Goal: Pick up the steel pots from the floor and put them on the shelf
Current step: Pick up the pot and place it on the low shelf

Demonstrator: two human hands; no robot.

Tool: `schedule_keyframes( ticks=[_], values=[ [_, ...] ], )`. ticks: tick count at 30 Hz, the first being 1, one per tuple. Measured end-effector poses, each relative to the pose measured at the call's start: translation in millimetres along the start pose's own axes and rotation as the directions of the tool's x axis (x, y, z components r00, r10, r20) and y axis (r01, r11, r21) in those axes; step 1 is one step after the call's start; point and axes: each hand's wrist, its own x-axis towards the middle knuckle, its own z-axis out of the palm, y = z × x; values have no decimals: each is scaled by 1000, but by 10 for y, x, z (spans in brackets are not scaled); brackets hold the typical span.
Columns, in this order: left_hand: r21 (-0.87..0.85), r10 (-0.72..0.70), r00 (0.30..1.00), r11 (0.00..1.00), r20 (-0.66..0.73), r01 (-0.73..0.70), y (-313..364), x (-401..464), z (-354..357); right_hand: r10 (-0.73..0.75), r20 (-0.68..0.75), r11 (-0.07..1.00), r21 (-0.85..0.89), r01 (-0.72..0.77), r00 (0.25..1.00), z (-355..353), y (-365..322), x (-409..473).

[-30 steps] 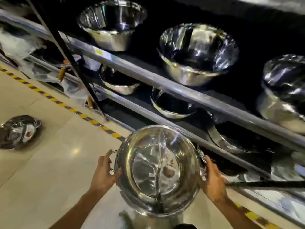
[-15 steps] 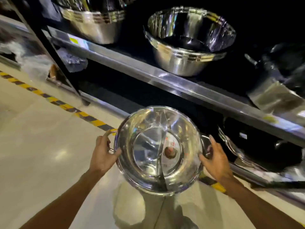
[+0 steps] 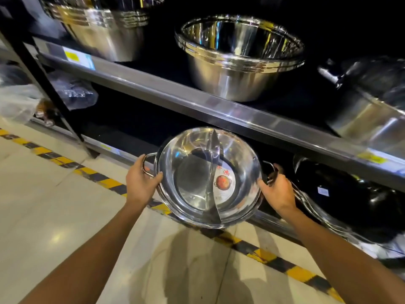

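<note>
A shiny steel pot (image 3: 192,178) with a centre divider and a round label inside is held in the air just in front of the lower shelf opening. My left hand (image 3: 141,179) grips its left loop handle and rim. My right hand (image 3: 277,189) grips the right handle. The pot's far rim reaches under the metal edge of the shelf (image 3: 219,108) above it. The dark lower bay behind the pot shows nothing to the left of it.
Stacked steel basins (image 3: 241,62) and another stack (image 3: 105,27) sit on the upper shelf, with a lidded pot (image 3: 372,102) at right. Dark pans (image 3: 350,194) fill the lower bay at right. Yellow-black floor tape (image 3: 271,257) runs along the shelf base. A black upright post (image 3: 41,84) stands left.
The pot has moved forward and up toward the lower shelf opening, held in both hands. The view has closed in on the shelves; the pot on the floor at left has dropped out of view.
</note>
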Motion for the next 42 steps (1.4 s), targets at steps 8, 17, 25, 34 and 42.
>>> schedule_keyframes(
  ticks=[8,17,25,34,42],
  values=[
    [-31,-85,996,996,-29,84,142,148,410,132,-111,984,136,-116,985,179,-81,376],
    [-195,-67,995,978,74,80,105,317,625,114,-264,969,244,-48,958,440,110,437],
    [-535,-184,946,788,268,305,68,411,726,119,-265,970,236,-55,957,421,81,612],
    [-462,-87,896,832,436,305,-38,371,892,170,-254,969,217,-116,952,555,-16,599],
    [-424,-66,911,869,408,253,-44,323,1086,227,-184,956,229,-183,956,609,46,632]
  ],
)
